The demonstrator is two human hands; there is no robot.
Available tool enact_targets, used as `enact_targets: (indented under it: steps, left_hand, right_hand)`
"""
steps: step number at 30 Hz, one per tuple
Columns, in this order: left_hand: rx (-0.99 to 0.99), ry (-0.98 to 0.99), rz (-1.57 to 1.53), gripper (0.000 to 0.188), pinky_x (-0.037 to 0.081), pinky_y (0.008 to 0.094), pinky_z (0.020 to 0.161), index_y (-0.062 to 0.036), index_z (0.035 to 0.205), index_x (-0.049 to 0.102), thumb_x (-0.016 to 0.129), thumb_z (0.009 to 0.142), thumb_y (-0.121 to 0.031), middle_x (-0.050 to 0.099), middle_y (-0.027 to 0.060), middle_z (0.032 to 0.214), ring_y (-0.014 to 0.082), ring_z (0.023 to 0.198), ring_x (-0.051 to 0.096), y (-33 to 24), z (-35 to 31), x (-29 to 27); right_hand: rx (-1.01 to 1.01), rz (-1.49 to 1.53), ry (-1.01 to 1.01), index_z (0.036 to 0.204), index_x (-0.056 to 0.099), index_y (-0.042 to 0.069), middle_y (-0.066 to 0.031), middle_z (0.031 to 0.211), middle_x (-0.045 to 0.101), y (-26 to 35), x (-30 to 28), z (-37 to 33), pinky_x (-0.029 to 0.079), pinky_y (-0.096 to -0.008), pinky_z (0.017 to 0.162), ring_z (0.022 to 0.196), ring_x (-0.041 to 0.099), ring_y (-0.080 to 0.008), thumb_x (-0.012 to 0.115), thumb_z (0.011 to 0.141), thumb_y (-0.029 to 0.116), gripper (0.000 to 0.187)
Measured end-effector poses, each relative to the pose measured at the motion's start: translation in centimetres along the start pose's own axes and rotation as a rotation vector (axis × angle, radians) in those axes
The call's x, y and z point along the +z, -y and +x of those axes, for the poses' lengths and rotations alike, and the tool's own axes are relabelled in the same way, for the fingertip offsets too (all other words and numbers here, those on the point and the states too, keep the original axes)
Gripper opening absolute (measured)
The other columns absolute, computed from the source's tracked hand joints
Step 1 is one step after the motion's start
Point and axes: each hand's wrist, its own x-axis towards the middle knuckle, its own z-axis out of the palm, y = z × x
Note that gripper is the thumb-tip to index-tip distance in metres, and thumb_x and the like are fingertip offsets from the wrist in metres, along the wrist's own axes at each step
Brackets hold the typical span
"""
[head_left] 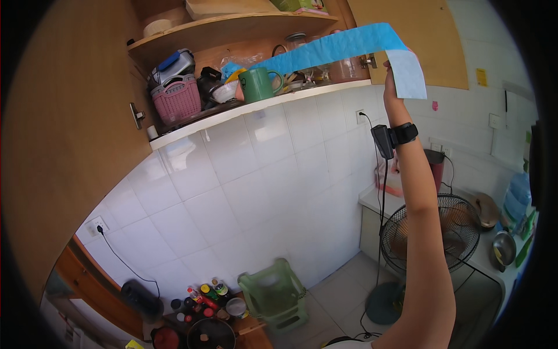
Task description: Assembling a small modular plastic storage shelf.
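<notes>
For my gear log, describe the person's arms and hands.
The right arm shows no sleeve, the right hand no glove. A black strap circles the wrist, carrying a blocky black device with a black cable. The left arm is unseen.

Between the left door [64, 128] and the right door [433, 35], both swung wide, we have a way into the cupboard, but a pink basket [176, 100], a green mug [257, 86] and a glass jar [347, 71] crowd the lower shelf [279, 105]. The blue strip [331, 46], running from our right hand [390, 84] to behind the mug, bars part of the opening under the upper shelf [232, 28]. Lower down, we could pass before the tiled wall [267, 180], with a fan [462, 232] and hanging cable [383, 198] in the way rightward.
</notes>
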Motion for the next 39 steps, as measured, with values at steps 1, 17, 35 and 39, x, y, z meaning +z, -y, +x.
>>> enact_targets:
  steps: [1, 17, 35, 39]
  left_hand:
    - [-0.01, 0.019, -0.018, 0.02, 0.051, 0.0324, 0.071, -0.0046, 0.105, 0.057, 0.061, 0.089, -0.017, 0.059, 0.0045, 0.078, 0.0177, 0.075, 0.059, 0.1, 0.2, -0.3]
    - [-0.004, 0.252, -0.16, 0.029, 0.052, 0.0359, 0.078, -0.0098, 0.112, 0.053, 0.059, 0.087, -0.022, 0.055, 0.0073, 0.09, 0.022, 0.084, 0.057, 0.9, 1.9, -2.2]
    - [0.128, 0.407, 0.176, 0.042, 0.046, 0.0287, 0.071, -0.0064, 0.127, 0.041, 0.058, 0.089, -0.011, 0.056, 0.0058, 0.088, 0.0165, 0.083, 0.057, -3.9, 4.5, 2.2]
    - [0.381, 0.352, 0.354, 0.037, 0.047, 0.0283, 0.073, -0.0008, 0.122, 0.045, 0.055, 0.087, -0.004, 0.059, 0.0084, 0.091, 0.0153, 0.083, 0.059, -10.6, 1.2, 6.4]
  right_hand:
    - [-0.003, -0.006, 0.0, 0.11, 0.052, 0.004, -0.0035, 0.073, 0.057, -0.1, -0.7, 0.2, 0.04, -0.0227, 0.054, 0.058, 0.053, -0.0106, 0.05, 0.09, 0.009, 0.021]
    - [0.171, -0.082, -0.278, 0.089, 0.052, 0.007, -0.0007, 0.06, 0.046, 6.3, -11.0, 3.2, 0.035, -0.0239, 0.054, 0.055, 0.043, -0.0092, 0.045, 0.093, 0.013, 0.01]
    - [0.486, 0.112, 0.603, 0.109, 0.049, 0.004, -0.0069, 0.109, 0.054, 28.0, -15.2, -7.0, 0.043, -0.0275, 0.083, 0.096, 0.053, -0.0145, 0.055, 0.088, 0.021, 0.028]
    - [0.407, 0.22, 1.285, 0.111, 0.051, 0.002, -0.0048, 0.088, 0.058, 30.2, -12.0, -14.2, 0.046, -0.0264, 0.068, 0.077, 0.054, -0.0108, 0.057, 0.085, 0.008, 0.027]
